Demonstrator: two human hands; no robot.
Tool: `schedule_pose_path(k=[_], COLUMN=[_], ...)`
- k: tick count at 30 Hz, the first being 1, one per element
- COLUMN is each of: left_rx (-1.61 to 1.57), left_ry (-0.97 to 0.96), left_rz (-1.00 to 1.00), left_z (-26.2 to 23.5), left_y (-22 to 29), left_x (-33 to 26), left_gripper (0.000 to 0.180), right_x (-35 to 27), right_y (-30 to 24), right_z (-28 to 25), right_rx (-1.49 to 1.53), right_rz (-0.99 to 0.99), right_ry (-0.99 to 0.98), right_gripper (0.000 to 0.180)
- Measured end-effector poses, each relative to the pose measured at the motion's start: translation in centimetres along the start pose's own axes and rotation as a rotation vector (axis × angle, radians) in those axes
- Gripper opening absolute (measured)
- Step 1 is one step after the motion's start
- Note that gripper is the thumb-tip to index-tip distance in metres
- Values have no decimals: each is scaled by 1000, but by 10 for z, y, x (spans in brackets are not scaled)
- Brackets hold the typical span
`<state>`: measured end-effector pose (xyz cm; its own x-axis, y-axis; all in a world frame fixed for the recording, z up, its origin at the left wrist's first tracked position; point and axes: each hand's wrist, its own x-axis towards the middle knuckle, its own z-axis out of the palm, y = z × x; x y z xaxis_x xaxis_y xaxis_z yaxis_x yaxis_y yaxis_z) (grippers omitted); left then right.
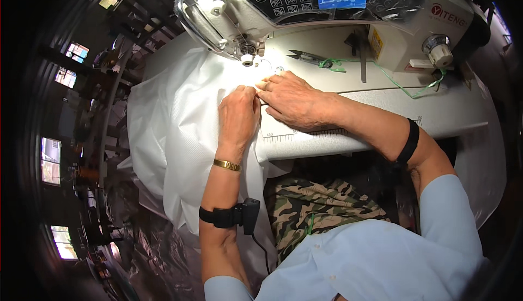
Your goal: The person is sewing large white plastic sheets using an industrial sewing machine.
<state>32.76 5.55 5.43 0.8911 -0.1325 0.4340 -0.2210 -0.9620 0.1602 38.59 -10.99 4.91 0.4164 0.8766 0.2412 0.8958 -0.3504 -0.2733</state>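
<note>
Left hand (238, 117) has fingers curled on cloth (182, 110) by the sewing head (248, 60), probably steadying it; right hand's (297, 102) grip: can't tell. Bulk drapes left, likely for slack. Snips (308, 57) corded, presumably against loss.

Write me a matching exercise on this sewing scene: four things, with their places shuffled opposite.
1. Thin white fabric
2. Gold metal wristband
3. Thin green cord
4. Dark metal snips

A. Trailing rightward from the snips
B. Lying, tips leftward, on the pale bed of the white sewing machine
C. Draped beneath the left hand
D. Around the left wrist

Pairs: 1-C, 2-D, 3-A, 4-B
</note>
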Motion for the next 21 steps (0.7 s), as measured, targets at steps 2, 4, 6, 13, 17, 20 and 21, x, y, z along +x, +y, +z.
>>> schedule_pose_path(k=[2, 4, 6, 13, 17, 20, 21], left_rx=[7, 15, -18, 0, -38, -73, -83], left_ry=[8, 13, 26, 77, 100, 116, 106], left_rz=[-31, -63, -78, -55, -65, -85, -73], left_z=[2, 3, 4, 8, 11, 12, 12], left_y=[-3, -4, -3, 0, -5, -6, -5], left_x=[5, 7, 9, 11, 6, 7, 8], left_gripper=[6, 7, 8, 9, 10, 13, 13], right_x=[1, 3, 6, 16, 23, 28, 27], right_y=[1, 0, 3, 15, 20, 20, 22], right_z=[2, 1, 5, 14, 13, 15, 10], right_rx=[7, 63, 92, 467, 793, 749, 700], right_rz=[-22, 33, 75, 308, 441, 400, 413], right_ry=[49, 10, 46, 525, 600, 728, 644], right_gripper=[30, 26, 24, 27, 31, 33, 31])
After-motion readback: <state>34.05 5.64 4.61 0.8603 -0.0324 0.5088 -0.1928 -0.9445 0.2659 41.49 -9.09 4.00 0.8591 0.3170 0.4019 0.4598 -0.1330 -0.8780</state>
